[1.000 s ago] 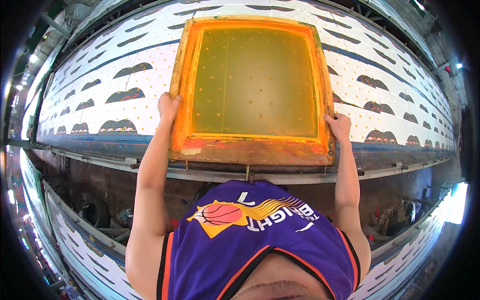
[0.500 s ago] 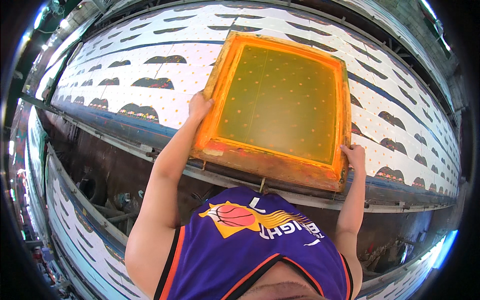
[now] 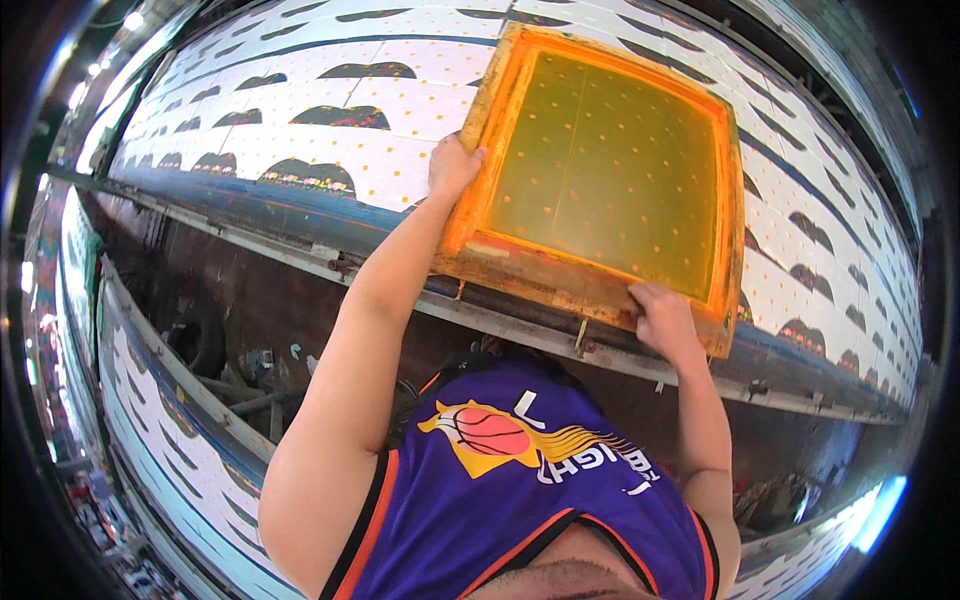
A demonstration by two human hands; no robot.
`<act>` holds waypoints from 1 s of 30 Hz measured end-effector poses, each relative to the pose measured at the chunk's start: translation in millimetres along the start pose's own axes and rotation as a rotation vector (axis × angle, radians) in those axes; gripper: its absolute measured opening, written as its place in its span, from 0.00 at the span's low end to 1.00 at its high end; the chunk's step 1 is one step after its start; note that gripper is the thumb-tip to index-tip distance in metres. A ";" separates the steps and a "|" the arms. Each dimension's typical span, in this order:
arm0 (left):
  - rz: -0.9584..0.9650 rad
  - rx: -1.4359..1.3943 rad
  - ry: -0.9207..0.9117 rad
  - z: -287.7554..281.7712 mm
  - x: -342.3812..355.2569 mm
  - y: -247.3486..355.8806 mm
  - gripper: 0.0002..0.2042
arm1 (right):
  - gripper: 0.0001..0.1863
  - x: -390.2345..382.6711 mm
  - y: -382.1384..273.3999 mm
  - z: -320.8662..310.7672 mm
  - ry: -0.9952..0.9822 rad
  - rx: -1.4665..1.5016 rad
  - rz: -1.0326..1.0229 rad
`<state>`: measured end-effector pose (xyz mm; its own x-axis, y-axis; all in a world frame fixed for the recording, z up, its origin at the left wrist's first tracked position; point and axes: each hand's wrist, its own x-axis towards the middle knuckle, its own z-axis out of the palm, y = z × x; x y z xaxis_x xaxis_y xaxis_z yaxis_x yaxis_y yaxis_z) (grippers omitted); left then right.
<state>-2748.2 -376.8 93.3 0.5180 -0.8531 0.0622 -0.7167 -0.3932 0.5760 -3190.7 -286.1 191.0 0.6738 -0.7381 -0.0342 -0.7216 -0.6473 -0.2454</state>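
A wooden screen printing frame [image 3: 620, 180] stained orange, with translucent olive-yellow mesh showing small dots, lies at a slant on a long printing table covered in white sheets [image 3: 390, 150] with orange dots and dark curved shapes. My left hand [image 3: 455, 165] is closed on the frame's left side rail. My right hand [image 3: 655, 310] has its fingers curled over the near bottom rail, toward its right end. Small metal pins jut below that rail beside the table's edge.
A metal rail [image 3: 320, 252] runs along the table's near edge. Below it is a dark gap with a black tyre [image 3: 195, 340] and clutter. Another long table with patterned white sheets [image 3: 170, 420] stands behind me at lower left and right. Bright lamps show at the rim.
The frame appears further right and more slanted in view. My right hand has moved from the frame's right side rail to its near bottom rail.
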 end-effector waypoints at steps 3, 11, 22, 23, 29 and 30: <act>0.007 -0.030 0.009 6.6 0.1 4.6 0.29 | 0.12 20.5 -15.1 -3.7 0.015 -0.091 0.197; -0.018 0.006 -0.022 7.2 10.6 -8.0 0.23 | 0.15 50.0 -19.0 -21.2 0.006 -0.218 0.226; -0.044 0.027 0.002 15.8 12.5 -13.7 0.23 | 0.07 44.2 -8.0 26.3 0.234 -0.198 0.025; -0.047 0.018 -0.027 12.8 13.0 -12.5 0.23 | 0.08 56.5 -1.0 25.8 0.231 -0.204 0.024; -0.026 0.018 -0.017 8.3 9.8 -11.7 0.23 | 0.10 162.2 65.3 9.0 0.151 -0.257 0.076; -0.012 0.011 -0.004 9.7 9.2 -12.3 0.23 | 0.10 183.1 79.5 7.0 0.166 -0.268 0.074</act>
<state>-2739.1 -383.2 78.8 0.5247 -0.8497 0.0515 -0.7156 -0.4075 0.5674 -3123.6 -471.5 158.5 0.5986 -0.7917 0.1217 -0.7988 -0.6014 0.0164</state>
